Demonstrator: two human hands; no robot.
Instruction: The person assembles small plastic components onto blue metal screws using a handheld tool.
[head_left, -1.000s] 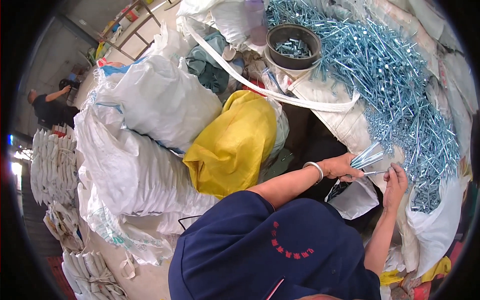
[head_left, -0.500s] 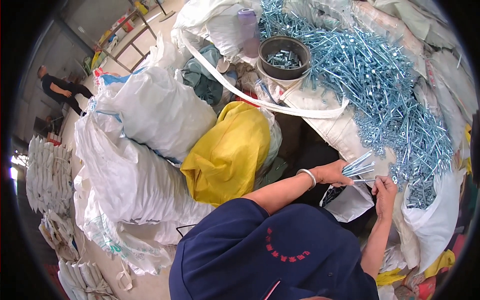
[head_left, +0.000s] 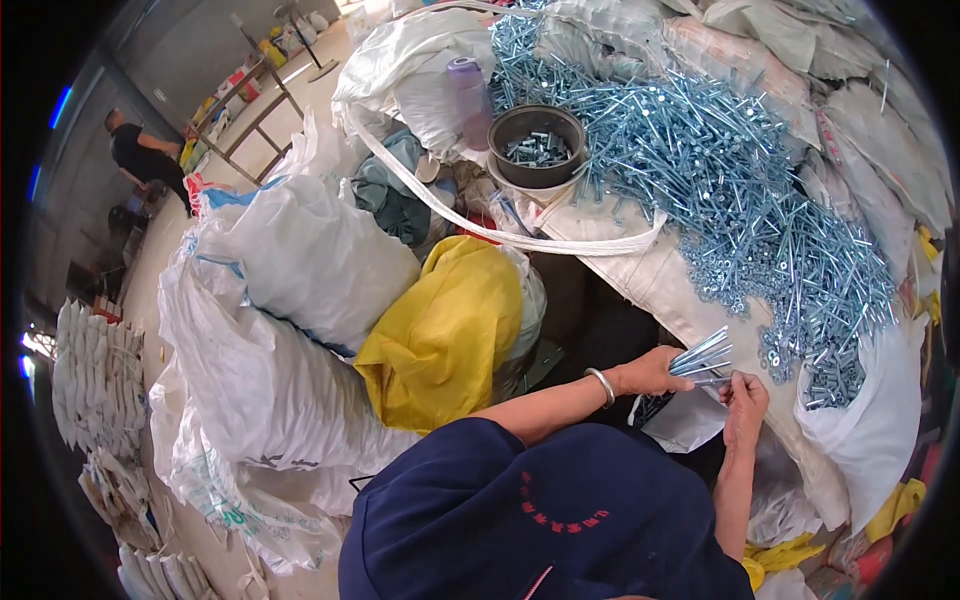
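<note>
My left hand [head_left: 652, 371], with a silver bangle on its wrist, grips a bundle of long silvery bolts [head_left: 702, 356] that fan out to the right. My right hand [head_left: 745, 404] is just below the bundle, its fingertips pinched on one bolt at the bundle's near end. Both hands hover at the near edge of a big heap of the same bolts [head_left: 745, 190] spread over a white sack. My dark blue top fills the lower middle of the view.
A dark round bucket [head_left: 538, 146] with a few bolts stands at the heap's left edge. A yellow sack [head_left: 445, 335] and full white sacks [head_left: 290, 260] lie to my left. Another person [head_left: 140, 152] stands far off at the upper left beside metal racks.
The camera view has shifted, so the heap and sacks sit lower right in frame. My hands stay together on the bolt bundle; the far person has moved toward the racks.
</note>
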